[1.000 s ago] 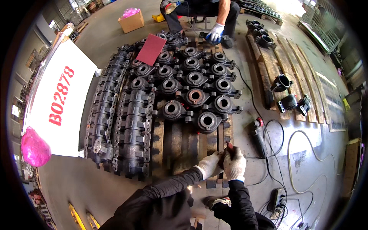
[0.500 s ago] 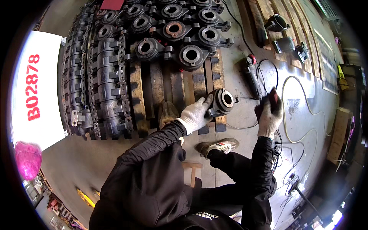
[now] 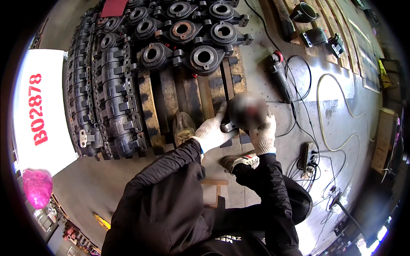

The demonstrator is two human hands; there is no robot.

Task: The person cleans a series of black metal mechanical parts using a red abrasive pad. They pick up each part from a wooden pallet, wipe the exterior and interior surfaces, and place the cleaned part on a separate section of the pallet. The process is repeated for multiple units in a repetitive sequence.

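My left hand [image 3: 213, 131], in a white knit glove, grips the near-left side of a dark cast-metal ring part [image 3: 229, 127]. That part stands at the near right corner of the wooden pallet [image 3: 171, 94], and a blurred patch covers most of it. Across from it my right hand [image 3: 263, 132], gloved too, closes in at the part's right side. Its fingertips run into the blur, where a reddish smudge shows; what they hold is hidden. Behind, several similar ring parts [image 3: 204, 59] with lugs sit in rows on the pallet.
Linked track chains [image 3: 117, 102] lie along the left, beside a white sign board [image 3: 40, 111]. An angle grinder [image 3: 279, 79] rests on the floor at right, near cables and a power strip [image 3: 309, 158]. Another pallet [image 3: 329, 25] bears dark metal pieces. My shoes flank the work.
My right hand has come left from beside the grinder to the ring part, bringing a small reddish thing. The left hand keeps its hold. The view has shifted slightly.
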